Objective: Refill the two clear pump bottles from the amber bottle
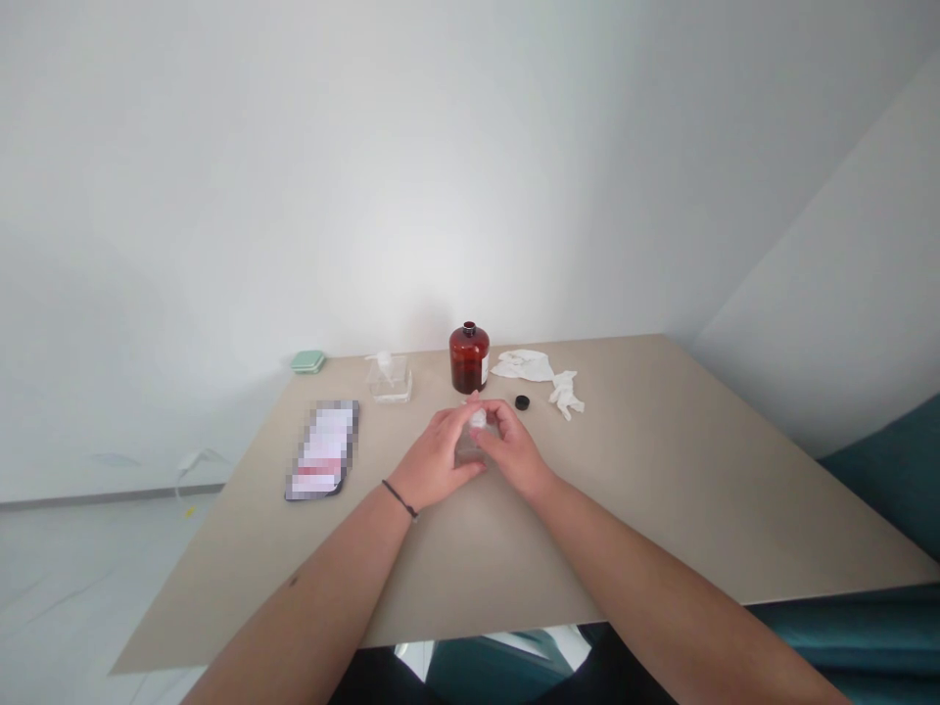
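Observation:
A small clear bottle (467, 448) with a white cap (478, 418) stands on the table between my hands. My left hand (439, 455) is wrapped round the bottle's left side, its thumb across the front. The fingers of my right hand (514, 450) close on the white cap from the right. My fingers hide much of the bottle. Just behind the hands is a brown glass bottle (468, 364), uncapped, with dark contents and a white label. A black screw cap (522, 402) lies to its right.
A clear square pump bottle (391, 382) stands at the back left, beside a green box (307, 362). Nearer me lies a phone (323, 450). Crumpled white tissues (523, 365) are at the back right of the beige table (661, 470), which meets a white wall.

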The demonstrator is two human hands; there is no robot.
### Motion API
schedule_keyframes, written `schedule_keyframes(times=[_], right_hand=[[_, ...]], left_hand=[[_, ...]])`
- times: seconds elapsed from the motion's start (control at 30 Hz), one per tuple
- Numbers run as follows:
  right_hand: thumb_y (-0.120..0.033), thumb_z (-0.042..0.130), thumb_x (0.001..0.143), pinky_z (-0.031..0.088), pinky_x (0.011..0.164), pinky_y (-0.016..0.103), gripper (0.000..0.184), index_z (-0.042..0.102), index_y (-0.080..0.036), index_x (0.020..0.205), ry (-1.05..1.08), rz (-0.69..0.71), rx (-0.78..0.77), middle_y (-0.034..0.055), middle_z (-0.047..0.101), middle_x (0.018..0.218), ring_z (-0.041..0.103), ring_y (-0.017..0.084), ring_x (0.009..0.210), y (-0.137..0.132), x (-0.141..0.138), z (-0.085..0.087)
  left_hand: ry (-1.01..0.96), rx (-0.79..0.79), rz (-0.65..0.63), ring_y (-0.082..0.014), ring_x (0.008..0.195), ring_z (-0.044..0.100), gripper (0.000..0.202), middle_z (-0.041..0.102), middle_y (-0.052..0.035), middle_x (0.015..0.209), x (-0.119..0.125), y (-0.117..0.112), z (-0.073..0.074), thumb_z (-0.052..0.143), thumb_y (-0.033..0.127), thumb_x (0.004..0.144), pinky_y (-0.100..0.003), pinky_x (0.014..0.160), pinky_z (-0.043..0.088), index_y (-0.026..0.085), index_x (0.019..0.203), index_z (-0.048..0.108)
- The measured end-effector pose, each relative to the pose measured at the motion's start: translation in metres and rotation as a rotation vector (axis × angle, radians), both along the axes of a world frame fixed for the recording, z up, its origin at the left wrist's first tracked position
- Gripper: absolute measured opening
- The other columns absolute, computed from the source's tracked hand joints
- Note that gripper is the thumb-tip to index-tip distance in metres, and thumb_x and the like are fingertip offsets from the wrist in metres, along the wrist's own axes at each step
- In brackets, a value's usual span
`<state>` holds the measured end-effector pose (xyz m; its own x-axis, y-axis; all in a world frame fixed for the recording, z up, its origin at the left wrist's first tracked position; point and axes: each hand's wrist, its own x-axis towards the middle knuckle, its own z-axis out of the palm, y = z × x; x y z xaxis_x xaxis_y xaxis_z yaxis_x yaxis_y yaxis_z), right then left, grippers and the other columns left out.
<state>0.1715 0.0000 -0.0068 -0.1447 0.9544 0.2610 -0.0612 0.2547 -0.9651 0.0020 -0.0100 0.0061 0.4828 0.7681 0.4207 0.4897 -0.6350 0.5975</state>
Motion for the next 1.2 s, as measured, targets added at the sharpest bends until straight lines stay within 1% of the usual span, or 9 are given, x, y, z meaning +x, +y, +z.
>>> schedule_keyframes(times=[0.1, 0.27, 0.47, 0.63, 0.73, 0.83, 1.03, 1.1, 1.2], right_hand=[[-0.048, 0.073, 0.079, 0.047, 0.101, 0.045, 0.035, 0.063, -0.025, 0.103, -0.011, -0.015, -0.003, 0.0047, 0.07, 0.109, 0.064, 0.026, 0.108, 0.0005, 0.0005, 0.0003], [-0.051, 0.065, 0.085, 0.042, 0.108, 0.044, 0.031, 0.069, -0.025, 0.102, 0.003, 0.03, 0.025, 0.0065, 0.067, 0.122, 0.059, 0.027, 0.121, 0.0031, 0.0033, -0.0002], [-0.044, 0.074, 0.077, 0.048, 0.095, 0.042, 0.032, 0.061, -0.025, 0.099, 0.004, -0.016, 0.012, 0.0026, 0.069, 0.1, 0.063, 0.024, 0.098, 0.0037, -0.0004, -0.0039], [-0.05, 0.066, 0.086, 0.041, 0.107, 0.045, 0.029, 0.068, -0.025, 0.101, 0.001, 0.022, 0.081, 0.0066, 0.066, 0.12, 0.059, 0.026, 0.117, 0.0035, 0.0032, 0.0013], [-0.053, 0.069, 0.084, 0.045, 0.103, 0.043, 0.034, 0.065, -0.026, 0.103, 0.054, 0.04, 0.059, 0.0057, 0.067, 0.115, 0.061, 0.025, 0.113, 0.0032, 0.0023, 0.0021], [-0.051, 0.078, 0.077, 0.047, 0.101, 0.042, 0.037, 0.06, -0.026, 0.098, 0.103, 0.008, 0.065, 0.0038, 0.068, 0.108, 0.063, 0.024, 0.107, 0.0024, -0.0004, -0.0001], [-0.052, 0.067, 0.087, 0.041, 0.109, 0.045, 0.028, 0.07, -0.027, 0.1, 0.048, -0.012, 0.109, 0.0061, 0.066, 0.121, 0.059, 0.026, 0.119, 0.0001, 0.005, 0.0011], [-0.053, 0.064, 0.089, 0.042, 0.108, 0.045, 0.03, 0.071, -0.027, 0.104, 0.054, 0.004, 0.09, 0.006, 0.067, 0.119, 0.06, 0.026, 0.117, 0.0001, 0.0059, 0.0019], [-0.049, 0.073, 0.082, 0.047, 0.1, 0.043, 0.032, 0.066, -0.027, 0.103, 0.113, 0.017, 0.05, 0.0037, 0.069, 0.108, 0.063, 0.024, 0.106, 0.0009, 0.0031, 0.0004]], left_hand=[[-0.004, 0.009, 0.002, -0.0347, 0.141, 0.047, 0.093, 0.041, -0.0145, 0.159, 0.0001, 0.0003, -0.0015, 0.077, 0.013, 0.076, -0.06, 0.116, 0.041, 0.027, 0.154, 0.029], [0.004, 0.009, 0.004, -0.0347, 0.142, 0.045, 0.095, 0.036, -0.0146, 0.162, -0.0019, 0.0003, -0.0034, 0.077, 0.015, 0.077, -0.059, 0.116, 0.04, 0.028, 0.156, 0.024], [-0.003, 0.003, -0.01, -0.0346, 0.141, 0.045, 0.092, 0.037, -0.0145, 0.162, -0.0011, 0.0002, -0.0029, 0.075, 0.016, 0.079, -0.06, 0.116, 0.041, 0.029, 0.155, 0.025], [-0.021, 0.002, -0.017, -0.0348, 0.144, 0.043, 0.097, 0.034, -0.0142, 0.163, -0.0028, 0.0016, -0.0011, 0.076, 0.015, 0.079, -0.059, 0.116, 0.04, 0.031, 0.157, 0.02], [-0.043, 0.004, -0.033, -0.0345, 0.144, 0.043, 0.099, 0.034, -0.0142, 0.163, -0.0051, 0.0032, -0.0009, 0.076, 0.015, 0.08, -0.058, 0.117, 0.041, 0.033, 0.159, 0.018], [-0.075, 0.009, -0.058, -0.0345, 0.144, 0.044, 0.1, 0.035, -0.0137, 0.163, -0.0063, 0.0047, -0.0014, 0.076, 0.016, 0.08, -0.057, 0.117, 0.041, 0.033, 0.159, 0.018], [-0.082, 0.02, -0.073, -0.0353, 0.144, 0.042, 0.101, 0.034, -0.0133, 0.164, -0.0066, 0.0045, -0.0001, 0.078, 0.018, 0.079, -0.057, 0.118, 0.04, 0.032, 0.159, 0.018], [-0.078, 0.022, -0.07, -0.0354, 0.143, 0.043, 0.102, 0.035, -0.0132, 0.163, -0.0066, 0.0039, 0.0006, 0.079, 0.018, 0.079, -0.057, 0.117, 0.04, 0.033, 0.159, 0.017], [-0.081, 0.025, -0.071, -0.0353, 0.143, 0.044, 0.102, 0.035, -0.0129, 0.163, -0.0065, 0.0032, 0.0007, 0.078, 0.017, 0.079, -0.057, 0.116, 0.042, 0.033, 0.159, 0.017]])
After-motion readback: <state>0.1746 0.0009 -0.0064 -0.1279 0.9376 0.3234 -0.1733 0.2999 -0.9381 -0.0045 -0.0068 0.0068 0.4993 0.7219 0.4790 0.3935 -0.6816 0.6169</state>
